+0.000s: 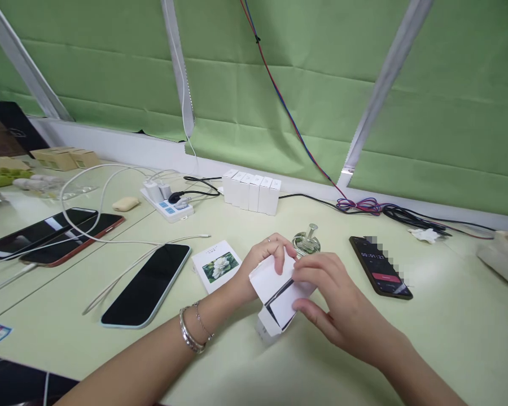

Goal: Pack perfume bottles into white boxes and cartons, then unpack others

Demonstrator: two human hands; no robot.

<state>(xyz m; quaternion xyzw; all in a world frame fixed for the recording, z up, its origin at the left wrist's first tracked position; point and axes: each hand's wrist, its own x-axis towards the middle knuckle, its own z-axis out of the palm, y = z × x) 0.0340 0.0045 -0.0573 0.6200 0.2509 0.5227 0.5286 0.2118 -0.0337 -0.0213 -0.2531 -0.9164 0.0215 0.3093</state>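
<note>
Both hands, the left hand point(260, 262) and the right hand point(336, 304), are closed around a small white box point(277, 296) above the tabletop point(449, 338). A glass bottle point(306, 241) stands just behind.

A white card printed with a flower point(217, 265) lay on the table point(449, 338), just left of the grip. A black phone point(147, 285) lay further left. A phone showing a timer point(380, 266) lay to the right. Six white boxes point(251, 192) and a power strip point(167, 204) stood beyond.
</note>
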